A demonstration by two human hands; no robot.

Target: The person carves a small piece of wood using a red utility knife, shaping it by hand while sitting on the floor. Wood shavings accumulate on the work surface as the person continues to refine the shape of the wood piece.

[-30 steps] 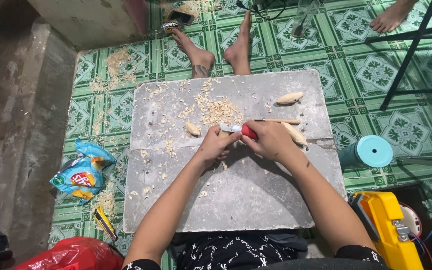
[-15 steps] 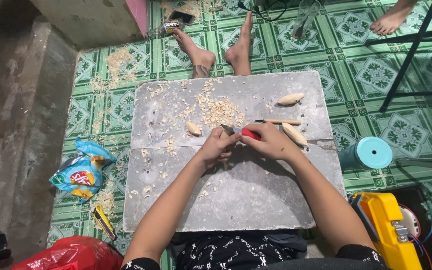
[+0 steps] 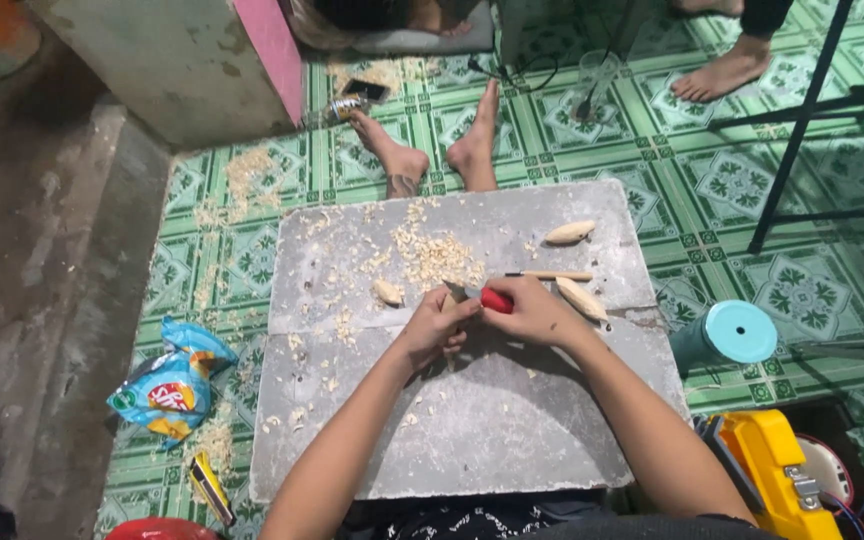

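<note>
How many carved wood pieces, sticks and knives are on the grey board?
Carved wood pieces lying loose on the grey board: 3
Thin sticks: 1
Red-handled knives: 1, in the right hand
Total: 5
The left hand may hold another piece, but it is hidden.

**Colours and patterns**

Your right hand (image 3: 537, 312) holds a red-handled knife (image 3: 487, 298). Grey slab (image 3: 512, 430), pale tan shavings (image 3: 437, 255). Floor tiles (image 3: 712, 180): green, white floral pattern. Teal cup (image 3: 727, 335). Yellow tool (image 3: 772, 470). Blue-and-orange snack bag (image 3: 170, 380).
</note>
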